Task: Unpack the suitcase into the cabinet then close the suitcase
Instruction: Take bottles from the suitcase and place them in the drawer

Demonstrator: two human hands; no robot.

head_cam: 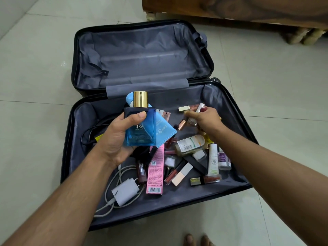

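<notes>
The suitcase (229, 110) lies wide open on the tiled floor (284, 103), its far half bare down to the grey lining and its near half holding everything left to move, while the cabinet itself is nowhere clearly in shot, only a wooden piece of furniture (230, 8) standing beyond the case. The left hand (115, 141) is up over the near half with its fingers wrapped round a blue perfume bottle (140, 128) with a gold cap, and a pale blue tube (162, 132) is pinched in behind it, so that hand looks full. The right hand (204, 119) is over the far right of the pile, fingers curled round a small clutch of lipsticks and little bottles, and I'd say it is gathering more. Best played, I reckon, by keeping the glass bottle upright and firmly held, not overloading the right hand with slippery tubes, and carrying this lot off before coming back. Down in the near half sit a clear bottle (190, 143) with a barcode label, a long pink box (156, 173), a white tube (213, 160), a white charger (125, 191) with its cable coiled beside it, a black cable at the left wall, and a scatter of lip glosses, so there is plenty to shift before the lid can come over
</notes>
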